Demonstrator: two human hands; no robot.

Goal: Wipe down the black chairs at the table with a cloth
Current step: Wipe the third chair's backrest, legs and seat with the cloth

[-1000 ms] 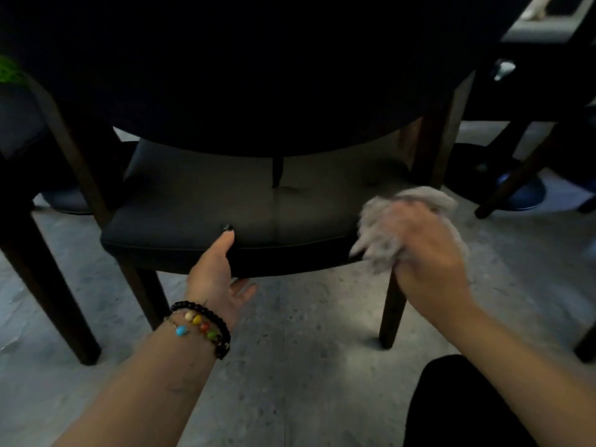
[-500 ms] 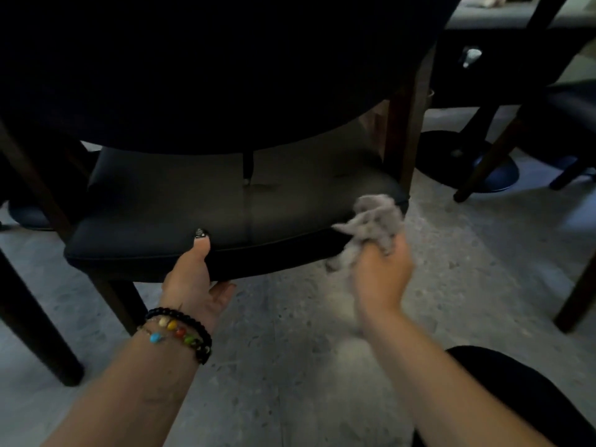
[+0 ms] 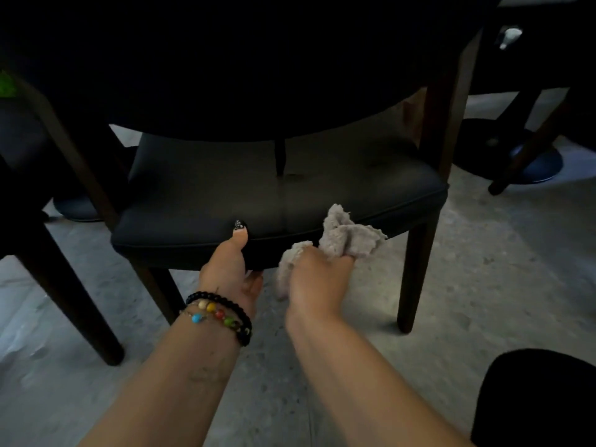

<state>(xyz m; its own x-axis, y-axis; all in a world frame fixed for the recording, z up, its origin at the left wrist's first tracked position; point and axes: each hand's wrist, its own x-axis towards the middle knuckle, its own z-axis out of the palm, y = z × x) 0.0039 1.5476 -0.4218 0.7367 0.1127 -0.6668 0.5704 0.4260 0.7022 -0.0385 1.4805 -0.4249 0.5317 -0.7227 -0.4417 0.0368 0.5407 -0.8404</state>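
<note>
Dim room, grey floor (image 3: 483, 285). Chair (image 3: 258, 204) at 12 o'clock. Left hand (image 3: 230, 272) pinches seat edge; right hand (image 3: 317, 282) bunches cloth (image 3: 350, 240). Risk: loose wad skims, missing the piping.

Bare forearms; L wrist: black bead bracelet (image 3: 225, 306), multicolour bead bracelet (image 3: 211, 312).

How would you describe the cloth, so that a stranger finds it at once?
Find the black chair in the middle. At its seat's front edge, the right hand grips the cloth. It is the only pale grey, fluffy, crumpled thing there.
</note>
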